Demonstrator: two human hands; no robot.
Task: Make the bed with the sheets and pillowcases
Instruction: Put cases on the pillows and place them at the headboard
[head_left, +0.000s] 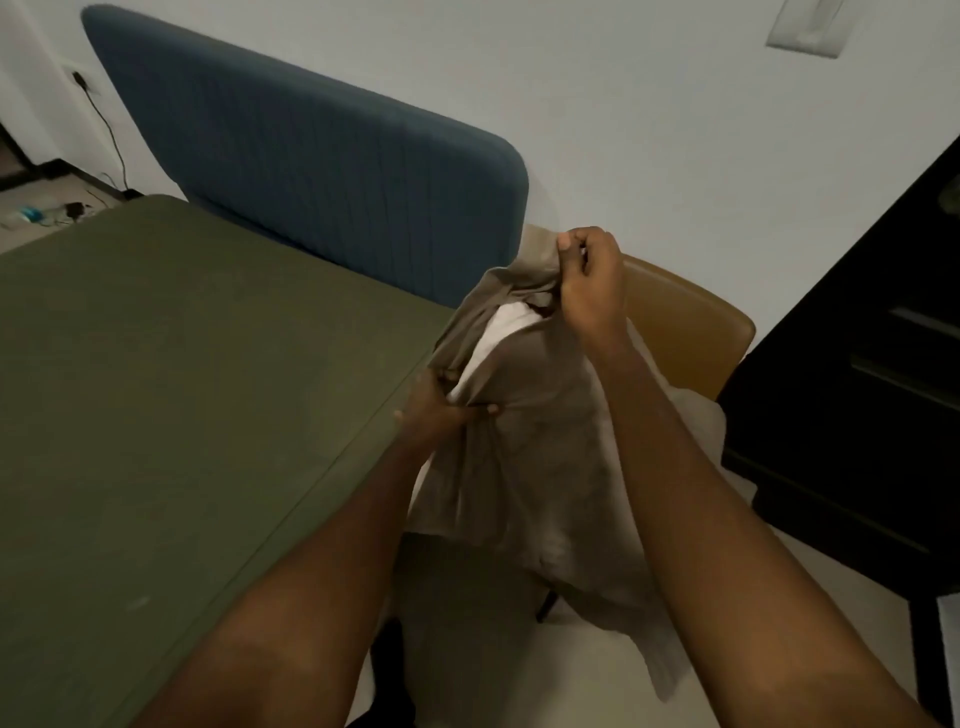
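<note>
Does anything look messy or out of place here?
Mostly just half-finished work: the pillowcase is bunched and wrinkled, and the white pillow pokes out of it between the left hand and right hand that grip it. Beyond the bed, a cable dangles loose.

left hand (441, 410) apparently gripping, right hand (589, 280) pinching

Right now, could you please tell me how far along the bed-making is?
Done: the green sheet lies smooth and flat. In hand: the taupe pillowcase is partly over the white pillow, which shows at the opening; the left hand grips its side, the right hand pinches its top. Left: cover the pillow fully and set it by the blue headboard; no pillow lies on the sheet.
</note>
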